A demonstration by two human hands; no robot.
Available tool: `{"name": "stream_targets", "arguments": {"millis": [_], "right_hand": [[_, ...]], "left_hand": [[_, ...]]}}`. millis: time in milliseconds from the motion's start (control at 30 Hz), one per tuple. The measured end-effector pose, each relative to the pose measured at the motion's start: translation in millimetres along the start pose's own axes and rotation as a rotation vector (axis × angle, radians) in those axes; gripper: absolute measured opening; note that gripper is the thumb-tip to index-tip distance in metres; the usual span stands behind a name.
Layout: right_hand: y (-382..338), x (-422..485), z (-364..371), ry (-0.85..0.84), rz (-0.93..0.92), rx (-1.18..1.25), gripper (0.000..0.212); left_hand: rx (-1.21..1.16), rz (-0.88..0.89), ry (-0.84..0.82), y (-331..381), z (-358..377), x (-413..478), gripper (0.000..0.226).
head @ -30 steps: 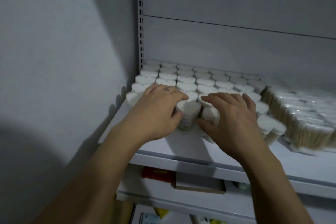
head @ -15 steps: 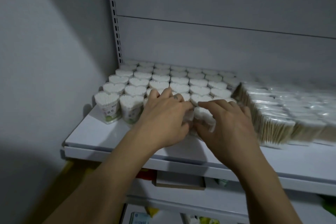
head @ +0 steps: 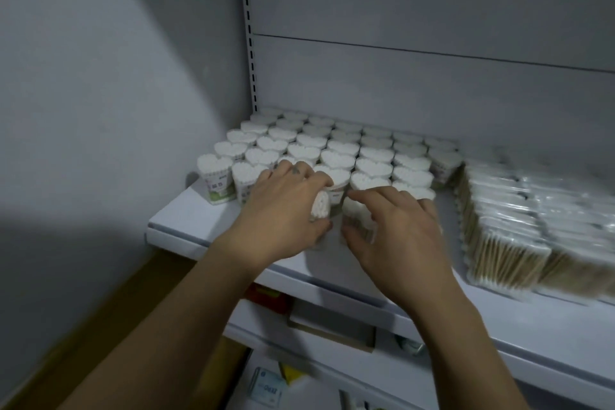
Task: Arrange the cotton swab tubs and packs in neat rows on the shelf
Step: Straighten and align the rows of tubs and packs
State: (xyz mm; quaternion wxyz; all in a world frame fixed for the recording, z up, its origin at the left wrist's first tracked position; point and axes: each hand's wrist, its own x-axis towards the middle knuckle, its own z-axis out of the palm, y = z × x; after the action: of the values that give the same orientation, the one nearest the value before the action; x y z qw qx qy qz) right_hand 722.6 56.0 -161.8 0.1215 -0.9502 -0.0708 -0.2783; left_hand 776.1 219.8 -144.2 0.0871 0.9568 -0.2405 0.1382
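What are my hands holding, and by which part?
Left hand grips a cotton swab tub round its sides; right hand grips a second tub likewise.

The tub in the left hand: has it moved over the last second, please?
Yes. The tub, upright before, now tips its top toward the right hand, unlike the upright front row.

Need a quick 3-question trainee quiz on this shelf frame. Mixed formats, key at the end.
1. True or false: the left hand is empty.
2. Where do the wrapped packs lie relative to the heart-shaped tubs? A) left B) right C) on top
3. Fill in: the right hand grips the right tub at the block's ___ edge.
Key: 1 false, it grips the left tub; 2 B; 3 front.
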Motion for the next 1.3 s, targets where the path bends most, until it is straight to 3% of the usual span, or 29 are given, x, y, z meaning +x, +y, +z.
{"name": "stream_targets", "arguments": {"millis": [133,300,533,733,1033,1100,1200,1300], "right_hand": [[5.3,-3.7,-0.6,0.032,-0.048,-0.012,0.034],[13.0,-11.7,-7.0,-0.006,-0.060,0.013,0.035],[15.6,-13.9,-26.3,-0.030,-0.066,0.130,0.037],[8.2,-4.8,-34.8,-0.123,0.062,0.716,0.037],[-2.7,21.7,-49.3,-0.354,0.199,1.279,0.027],[-6.3,25.1,-44.9,-0.252,0.215,1.260,0.030],[-11.2,28.1,-33.5,-0.028,0.171,0.956,0.042],[-15.1,28.8,-24.2,0.039,0.209,0.800,0.062]], "left_hand": [[0.103,-0.029,0.018,6.6,1.6,-3.4,0.046],[-0.005,-0.048,-0.027,14.5,-5.0,-8.0,0.043],[-0.392,-0.109,0.088,17.4,-26.5,-13.6,0.036],[-0.859,-0.194,0.189,24.8,-48.5,-17.3,0.021],[-1.481,-0.195,0.283,26.0,-57.3,-6.2,0.019],[-1.478,-0.200,0.301,21.9,-58.8,-4.4,0.018],[-1.265,-0.208,0.285,10.7,-63.5,-4.0,0.022],[-1.068,-0.205,0.209,5.9,-69.8,0.0,0.019]]}}
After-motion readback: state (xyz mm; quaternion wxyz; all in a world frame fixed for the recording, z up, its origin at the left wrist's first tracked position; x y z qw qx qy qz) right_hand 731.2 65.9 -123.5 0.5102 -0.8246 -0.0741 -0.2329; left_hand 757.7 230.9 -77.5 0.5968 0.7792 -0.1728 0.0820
